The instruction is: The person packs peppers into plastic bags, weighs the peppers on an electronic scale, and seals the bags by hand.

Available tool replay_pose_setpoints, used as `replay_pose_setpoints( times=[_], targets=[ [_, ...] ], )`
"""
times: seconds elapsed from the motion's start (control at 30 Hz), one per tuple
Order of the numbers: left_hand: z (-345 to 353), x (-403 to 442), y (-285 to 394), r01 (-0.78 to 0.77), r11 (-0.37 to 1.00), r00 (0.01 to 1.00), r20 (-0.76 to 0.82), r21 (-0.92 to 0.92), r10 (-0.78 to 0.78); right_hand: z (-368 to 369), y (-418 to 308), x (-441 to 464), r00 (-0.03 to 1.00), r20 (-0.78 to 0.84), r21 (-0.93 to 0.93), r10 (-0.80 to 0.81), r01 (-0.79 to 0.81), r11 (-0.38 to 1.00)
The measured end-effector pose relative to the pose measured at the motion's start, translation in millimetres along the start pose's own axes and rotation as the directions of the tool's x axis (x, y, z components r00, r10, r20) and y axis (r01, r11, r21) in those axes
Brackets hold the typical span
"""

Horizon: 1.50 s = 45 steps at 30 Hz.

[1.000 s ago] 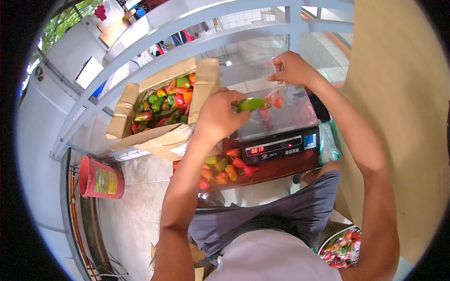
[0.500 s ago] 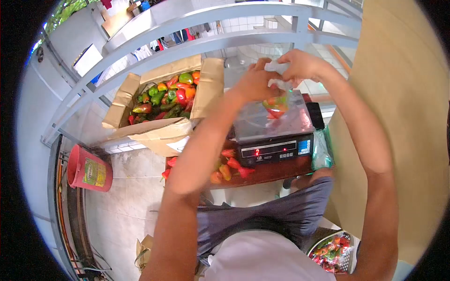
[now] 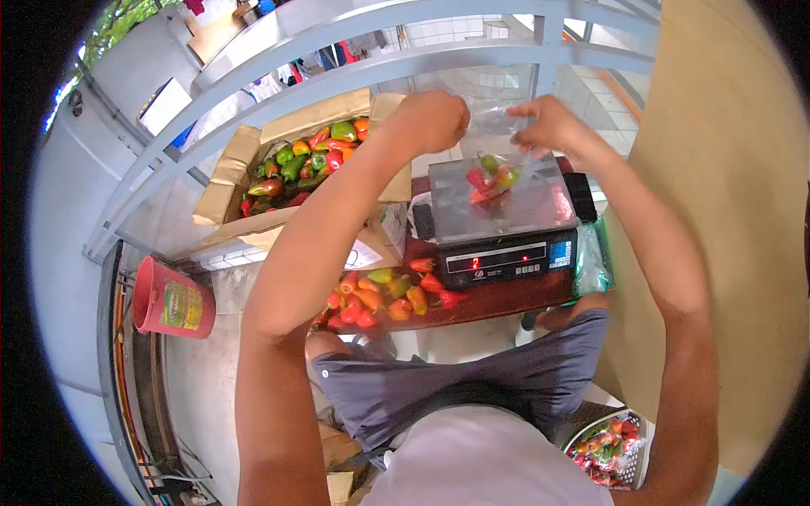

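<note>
A clear plastic bag [image 3: 489, 126] stretches between my two hands, over the scale. Several red and green peppers [image 3: 492, 179] sit in its lower part, just above or on the metal pan; I cannot tell which. My left hand [image 3: 434, 122] is closed at the bag's left edge. On the other side, my right hand [image 3: 553, 128] grips the bag's right edge, its index finger and thumb pointing left. Below is the digital scale [image 3: 506, 261], with red digits lit. Loose red, orange and green peppers [image 3: 384, 295] lie left of it on the dark red table [image 3: 498, 305].
A cardboard box [image 3: 226, 181] of peppers stands at the left, by the grey metal railing [image 3: 388, 67]. A red bucket [image 3: 173, 299] is on the floor at far left. A white basket [image 3: 639, 455] of bagged peppers is low right. Green-tinted plastic [image 3: 593, 261] lies beside the scale.
My hands have moved apart, the left one to the left and upward, the right one slightly right. The bag's top has spread between them, and its peppers show more plainly above the pan.
</note>
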<state>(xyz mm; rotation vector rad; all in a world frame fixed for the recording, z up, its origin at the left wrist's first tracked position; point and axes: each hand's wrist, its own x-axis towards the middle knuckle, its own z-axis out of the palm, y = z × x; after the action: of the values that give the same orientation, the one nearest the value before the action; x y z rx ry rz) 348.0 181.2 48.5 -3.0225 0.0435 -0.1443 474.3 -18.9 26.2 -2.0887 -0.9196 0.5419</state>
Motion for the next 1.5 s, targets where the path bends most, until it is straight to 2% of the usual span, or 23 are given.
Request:
replay_pose_setpoints(
  times=[0.1,0.13,0.2,0.23,0.27,0.33,0.37,0.47,0.57,0.6,0.73,0.77,0.8,0.9,0.97,1.0,1.03,1.1,1.2,1.3,1.4,1.47,1.5],
  targets=[
    [12,-17,-35,-0.277,0.914,0.951,-0.216,-0.295,0.219,8,-1,0,0.992,-0.095,0.160,-0.082,0.096,0.982],
    [3,-28,-46,-0.237,0.908,0.955,-0.255,-0.345,0.153,6,-4,1,0.991,-0.113,0.257,-0.067,0.094,0.962],
    [-18,-52,-74,-0.160,0.882,0.948,-0.319,-0.442,0.012,8,-12,-5,0.995,-0.084,0.173,-0.054,0.068,0.983],
    [-22,-65,-96,-0.056,0.883,0.969,-0.240,-0.466,-0.065,8,-13,-7,0.996,-0.076,0.131,-0.047,0.057,0.990],
    [-25,-76,-121,0.049,0.876,0.976,-0.164,-0.481,-0.145,-1,1,9,0.995,-0.069,0.218,-0.071,0.084,0.972],
    [-13,-103,-181,0.190,0.868,0.960,-0.098,-0.458,-0.262,-15,-11,8,0.975,-0.176,0.270,-0.132,0.177,0.946],
    [-8,-118,-198,0.266,0.854,0.943,-0.061,-0.447,-0.326,-15,-16,9,0.962,-0.222,0.295,-0.157,0.220,0.930],
    [-10,-157,-201,0.571,0.771,0.816,0.091,-0.281,-0.571,0,-12,6,0.983,-0.119,0.206,-0.138,0.160,0.965],
    [30,-173,-233,0.550,0.815,0.827,0.250,-0.182,-0.503,26,-1,8,0.984,-0.100,0.171,-0.145,0.160,0.972],
    [49,-176,-243,0.511,0.840,0.848,0.269,-0.182,-0.457,18,-11,13,0.992,-0.086,0.057,-0.097,0.102,0.993],
    [118,-180,-262,0.400,0.899,0.893,0.296,-0.178,-0.338,-4,-31,27,0.977,-0.190,0.283,-0.097,0.149,0.947],
    [133,-176,-258,0.377,0.909,0.903,0.290,-0.178,-0.318,-1,-29,21,0.968,-0.208,0.217,-0.142,0.187,0.958],
    [119,-173,-239,0.432,0.879,0.872,0.340,-0.203,-0.351,5,-28,12,0.957,-0.223,0.145,-0.184,0.219,0.965],
    [141,-177,-255,0.252,0.935,0.961,0.175,-0.252,-0.212,25,5,-2,0.961,-0.168,-0.043,-0.221,0.217,0.975],
    [106,-172,-217,0.460,0.750,0.874,0.392,-0.476,-0.287,40,33,-5,0.933,-0.177,-0.192,-0.313,0.279,0.941],
    [108,-174,-217,0.413,0.780,0.902,0.330,-0.470,-0.278,45,33,-14,0.948,-0.180,-0.076,-0.261,0.251,0.965],
    [109,-173,-217,0.433,0.728,0.891,0.374,-0.531,-0.257,48,37,-20,0.958,-0.169,-0.034,-0.233,0.231,0.972],
    [108,-174,-218,0.465,0.734,0.869,0.411,-0.495,-0.273,52,44,-28,0.970,-0.150,0.046,-0.189,0.198,0.979],
    [113,-179,-229,0.407,0.745,0.906,0.337,-0.528,-0.256,55,49,-43,0.995,-0.046,0.209,-0.093,0.100,0.973],
    [112,-179,-231,0.379,0.822,0.914,0.312,-0.425,-0.260,62,49,-64,0.999,-0.025,0.293,-0.049,0.054,0.955],
    [102,-181,-233,0.409,0.786,0.912,0.237,-0.463,-0.336,72,66,-79,0.997,0.049,0.442,-0.063,0.035,0.896],
    [74,-188,-210,0.395,0.786,0.912,0.101,-0.476,-0.398,78,73,-93,0.974,-0.081,0.340,-0.213,0.228,0.912],
    [64,-189,-207,0.355,0.867,0.923,-0.019,-0.350,-0.385,82,74,-100,0.947,-0.137,0.280,-0.292,0.320,0.905]
  ],
)
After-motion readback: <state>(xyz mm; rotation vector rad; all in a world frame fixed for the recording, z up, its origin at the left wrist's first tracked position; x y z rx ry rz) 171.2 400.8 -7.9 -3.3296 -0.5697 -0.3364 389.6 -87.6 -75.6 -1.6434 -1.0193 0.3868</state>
